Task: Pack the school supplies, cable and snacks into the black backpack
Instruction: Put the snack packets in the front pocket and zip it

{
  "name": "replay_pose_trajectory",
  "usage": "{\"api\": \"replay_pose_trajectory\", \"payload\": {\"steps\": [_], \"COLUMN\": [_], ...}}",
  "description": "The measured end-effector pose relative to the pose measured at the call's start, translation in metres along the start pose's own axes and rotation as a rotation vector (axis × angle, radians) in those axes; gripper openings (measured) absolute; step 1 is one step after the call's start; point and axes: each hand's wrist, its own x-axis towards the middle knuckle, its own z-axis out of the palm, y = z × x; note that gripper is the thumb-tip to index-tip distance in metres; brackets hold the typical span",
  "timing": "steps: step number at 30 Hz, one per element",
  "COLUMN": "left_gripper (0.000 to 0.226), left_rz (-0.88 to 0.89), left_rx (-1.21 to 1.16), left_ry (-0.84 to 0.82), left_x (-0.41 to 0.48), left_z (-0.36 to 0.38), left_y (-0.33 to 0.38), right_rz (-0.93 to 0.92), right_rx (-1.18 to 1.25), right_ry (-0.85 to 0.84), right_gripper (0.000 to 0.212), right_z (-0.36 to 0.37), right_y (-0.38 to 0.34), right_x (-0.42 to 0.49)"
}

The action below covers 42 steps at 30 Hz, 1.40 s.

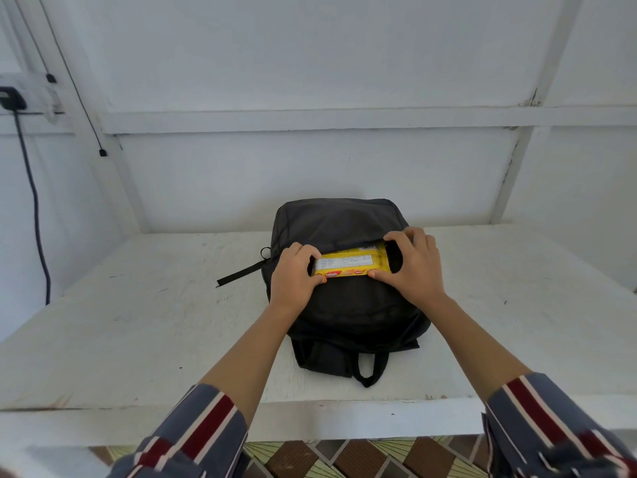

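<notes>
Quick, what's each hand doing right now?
Left hand: grips the left end of the yellow snack packet.
Right hand: holds the pocket edge of the black backpack.

Shelf surface (138,322): white, with open room left and right of the black backpack (344,315).
Left flank: a loose black strap (241,272) trails from the backpack across the surface.
Pocket mouth: mostly filled by the yellow snack packet (348,265). The left hand (293,274) grips the packet's left end and the right hand (413,267) holds the backpack's lip at the right end. A narrow dark gap shows under the right hand.
Rear: the back wall (310,181) stands close behind the backpack.
Overhead: a ledge (310,119) sits well above.
Far left: a dark cable (34,208) hangs down, well apart from the backpack.
</notes>
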Motion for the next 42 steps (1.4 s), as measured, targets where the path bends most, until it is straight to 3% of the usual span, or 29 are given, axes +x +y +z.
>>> {"api": "replay_pose_trajectory", "payload": {"steps": [3,7,23,31,39,42], "left_gripper": [0.044,0.051,0.050,0.052,0.045,0.036], "left_rz": [-0.005,-0.077,-0.145,-0.196,-0.059,-0.025], "left_rx": [0.026,-0.032,-0.042,0.127,0.214,0.232], "left_ry": [0.038,-0.019,-0.052,-0.096,-0.041,-0.007], "left_x": [0.004,0.009,0.032,0.038,0.032,0.030], "left_z": [0.001,-0.001,-0.004,-0.004,-0.003,-0.003], "left_y": [-0.001,0.000,0.002,0.015,0.013,0.011], "right_rz": [0.059,0.124,0.105,0.116,0.085,0.017], "right_rx": [-0.039,0.024,-0.114,-0.218,-0.006,0.034], "right_ry": [-0.139,-0.279,-0.169,-0.184,-0.185,-0.083], "right_gripper": [0.082,0.084,0.063,0.058,0.074,0.063], "right_z": [0.000,0.005,-0.002,-0.001,-0.003,-0.002], "right_y": [0.002,0.009,-0.004,-0.011,-0.001,0.001], "right_x": [0.004,0.008,0.022,0.029,0.019,0.013]}}
